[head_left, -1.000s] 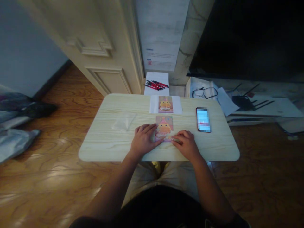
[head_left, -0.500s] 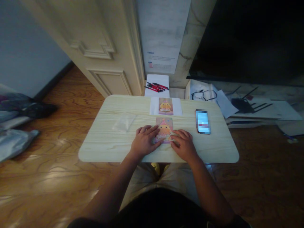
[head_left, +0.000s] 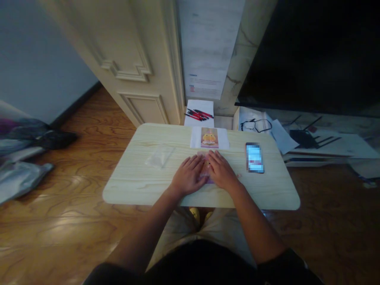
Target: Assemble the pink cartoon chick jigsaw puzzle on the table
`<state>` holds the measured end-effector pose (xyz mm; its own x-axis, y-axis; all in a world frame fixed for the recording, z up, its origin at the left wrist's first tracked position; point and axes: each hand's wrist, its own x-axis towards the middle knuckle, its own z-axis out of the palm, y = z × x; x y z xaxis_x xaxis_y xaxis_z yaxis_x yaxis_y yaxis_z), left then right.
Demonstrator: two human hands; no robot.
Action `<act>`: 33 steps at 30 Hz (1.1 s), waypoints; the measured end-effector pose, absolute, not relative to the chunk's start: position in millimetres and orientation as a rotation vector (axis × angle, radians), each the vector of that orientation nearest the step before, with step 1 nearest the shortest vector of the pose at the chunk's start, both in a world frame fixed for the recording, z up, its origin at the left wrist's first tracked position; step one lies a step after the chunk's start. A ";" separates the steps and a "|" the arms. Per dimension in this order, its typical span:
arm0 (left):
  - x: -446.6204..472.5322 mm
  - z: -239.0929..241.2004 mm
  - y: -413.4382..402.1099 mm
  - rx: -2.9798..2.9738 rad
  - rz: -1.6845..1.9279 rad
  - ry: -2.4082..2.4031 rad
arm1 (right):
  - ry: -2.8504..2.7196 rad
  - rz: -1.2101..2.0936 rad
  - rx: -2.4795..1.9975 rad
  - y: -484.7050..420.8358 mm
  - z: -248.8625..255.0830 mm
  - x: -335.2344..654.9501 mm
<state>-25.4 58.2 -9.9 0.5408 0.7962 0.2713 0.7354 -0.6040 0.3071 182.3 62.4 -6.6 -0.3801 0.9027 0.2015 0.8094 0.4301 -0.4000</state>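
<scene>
A small pink and purple picture [head_left: 204,169] with a yellow cartoon figure lies flat on the light wooden table [head_left: 130,182], mostly hidden by both hands. My left hand [head_left: 187,176] rests palm down along its left side, fingers stretched out over the edge. From the right, my right hand [head_left: 221,170] lies across the picture's upper and right part with its fingers extended. Just right of that hand is a tiny coloured bit [head_left: 239,175], too small to make out. Behind them, a white sheet [head_left: 195,137] carries a matching printed picture [head_left: 209,137].
A clear plastic bag [head_left: 160,155] lies on the table's left, a lit phone [head_left: 254,158] on its right. Several red and black pens [head_left: 198,114] lie on white paper beyond the far edge. A black router [head_left: 305,137] and cable [head_left: 261,126] sit at the right, below a dark screen [head_left: 311,55].
My right hand has moved left and forward, from the picture's right edge onto its upper part. My left hand stays at the left side. The view has shifted slightly.
</scene>
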 end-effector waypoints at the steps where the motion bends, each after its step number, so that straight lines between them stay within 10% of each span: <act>1: -21.8 -10.6 63.0 2.628 0.566 1.323 | -2.325 0.326 -1.472 68.4 -7.2 178.2; 33: -50.8 -20.6 40.5 2.515 0.716 1.379 | -2.140 0.407 -1.505 10.6 -20.4 244.1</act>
